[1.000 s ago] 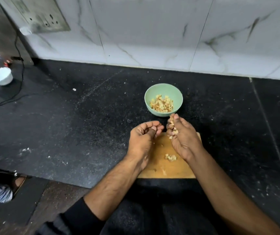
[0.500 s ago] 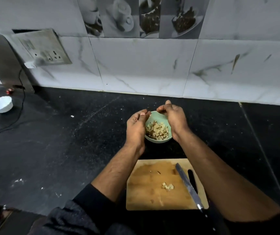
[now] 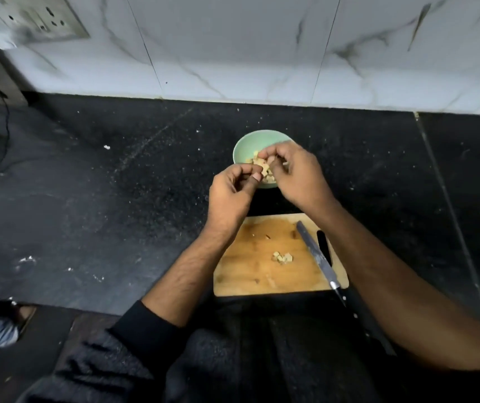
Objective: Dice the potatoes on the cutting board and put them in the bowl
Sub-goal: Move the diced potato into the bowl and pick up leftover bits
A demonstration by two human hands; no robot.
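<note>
Transfer step: both hands over the green bowl (image 3: 243,146), left hand (image 3: 231,196) fingers curled, possibly pinching a cube, right hand (image 3: 297,173) curled, contents unclear; next, fetch the last diced potato (image 3: 282,257) from the cutting board (image 3: 250,274) beside the knife (image 3: 315,254).

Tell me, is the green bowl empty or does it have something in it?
Not empty. The green bowl holds diced potato pieces, partly hidden behind both hands; its upper inner wall shows bare.
</note>
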